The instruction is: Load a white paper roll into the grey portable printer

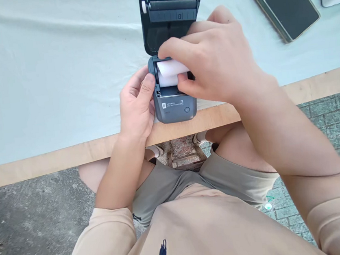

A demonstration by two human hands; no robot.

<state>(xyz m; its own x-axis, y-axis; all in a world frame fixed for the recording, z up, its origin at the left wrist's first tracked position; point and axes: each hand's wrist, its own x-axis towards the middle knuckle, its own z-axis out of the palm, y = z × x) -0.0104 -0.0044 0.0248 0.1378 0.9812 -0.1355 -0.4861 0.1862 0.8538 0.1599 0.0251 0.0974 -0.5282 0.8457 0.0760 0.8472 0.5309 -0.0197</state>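
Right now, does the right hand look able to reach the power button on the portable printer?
Probably yes: the power button is uncovered at the near end of the portable printer, with the open lid at the far end. The right hand is close, though busy at the paper roll.

The right hand (pixel 211 55) hides part of the paper roll (pixel 172 75), and I can't read lettering (pixel 175 103) on the portable printer (pixel 174 115).

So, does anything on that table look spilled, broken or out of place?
Nothing looks spilled or broken. The printer has its lid up, the left hand holding its side and the right hand at the paper inside, which seems ordinary. The cloth is only lightly creased.
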